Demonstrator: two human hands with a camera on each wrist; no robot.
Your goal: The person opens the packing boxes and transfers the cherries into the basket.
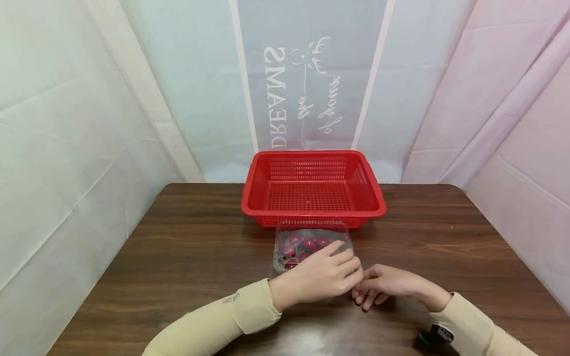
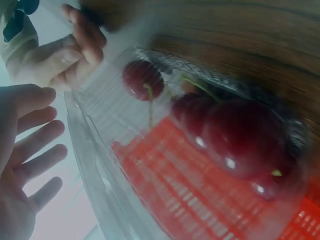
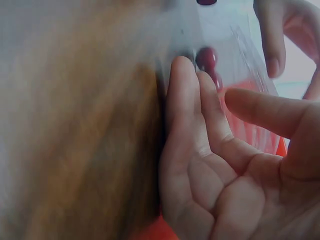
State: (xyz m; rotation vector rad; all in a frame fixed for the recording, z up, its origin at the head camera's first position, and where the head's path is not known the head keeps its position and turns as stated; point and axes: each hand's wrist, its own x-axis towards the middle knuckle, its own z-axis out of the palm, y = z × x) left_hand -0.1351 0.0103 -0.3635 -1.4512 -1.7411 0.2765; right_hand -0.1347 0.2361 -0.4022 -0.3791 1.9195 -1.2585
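A clear plastic box (image 1: 279,249) with several dark red cherries (image 2: 245,135) inside sits on the table just in front of a red basket. My left hand (image 1: 321,273) reaches across the box's near right part, covering it in the head view. Its fingers (image 2: 42,135) are spread beside the box wall in the left wrist view, with nothing between them. At the box's right corner is my right hand (image 1: 392,283), low over the table, its fingers (image 3: 182,95) loosely bent and holding nothing. Both hands' fingertips come close together there.
The red slotted basket (image 1: 313,213) stands at the table's back edge, right behind the box. Brown wood tabletop (image 1: 200,247) extends to both sides. Pale cloth curtains (image 1: 89,123) hang around the back and sides.
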